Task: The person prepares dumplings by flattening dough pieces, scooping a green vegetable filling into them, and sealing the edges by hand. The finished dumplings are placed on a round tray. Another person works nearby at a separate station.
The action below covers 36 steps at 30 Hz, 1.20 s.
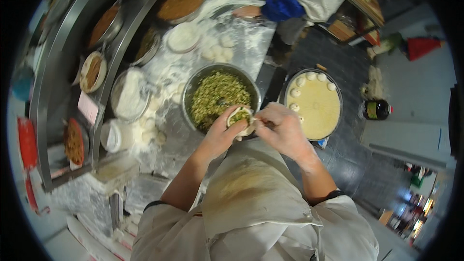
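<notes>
My left hand (217,136) cups a round dough wrapper (248,130) with chopped green filling (239,116) showing in its open middle. The left thumb lies against the filling. At the wrapper's right edge, the thumb and fingers of my right hand (286,130) pinch the dough. Just beyond the hands, partly behind them, stands a steel bowl (185,96) of chopped green filling (217,88). Several pleated buns (295,92) sit along the left and far rim of a round steamer tray (319,116) at my right.
Dough pieces (219,51) lie on the floured steel table (250,43). At left are a flour bowl (130,96), a plastic tub (113,136) and a metal shelf (119,49) holding bowls. A co-worker's hand (248,11) touches the far table. A dark bottle (377,109) is at right.
</notes>
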Each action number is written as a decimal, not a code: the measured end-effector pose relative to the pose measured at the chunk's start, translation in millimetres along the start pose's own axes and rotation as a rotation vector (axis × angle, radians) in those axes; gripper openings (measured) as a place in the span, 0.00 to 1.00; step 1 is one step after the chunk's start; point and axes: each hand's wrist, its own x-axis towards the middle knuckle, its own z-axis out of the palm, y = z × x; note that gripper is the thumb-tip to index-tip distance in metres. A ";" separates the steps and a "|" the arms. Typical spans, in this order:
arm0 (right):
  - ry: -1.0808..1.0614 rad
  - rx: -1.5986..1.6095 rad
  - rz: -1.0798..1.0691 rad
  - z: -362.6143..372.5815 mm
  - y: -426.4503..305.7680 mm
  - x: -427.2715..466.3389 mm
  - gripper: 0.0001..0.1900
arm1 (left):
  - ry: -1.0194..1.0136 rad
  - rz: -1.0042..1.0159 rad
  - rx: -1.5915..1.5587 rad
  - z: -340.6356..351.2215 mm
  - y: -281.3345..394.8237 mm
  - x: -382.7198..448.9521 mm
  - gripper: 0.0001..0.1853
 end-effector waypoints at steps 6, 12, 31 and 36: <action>-0.073 0.046 0.081 4.2 -11.6 4.6 0.07 | -0.099 0.046 -0.087 -5.5 12.8 -4.5 0.21; -0.082 0.067 0.027 6.7 -17.7 11.1 0.08 | -0.130 0.045 0.048 -17.2 6.7 -1.5 0.22; 0.273 -0.137 -0.051 13.9 13.7 -29.8 0.14 | -0.158 -0.080 -0.102 8.2 4.1 12.1 0.28; 0.221 -0.213 0.019 -6.9 13.4 -67.6 0.14 | -0.339 0.023 0.369 36.9 9.7 17.6 0.26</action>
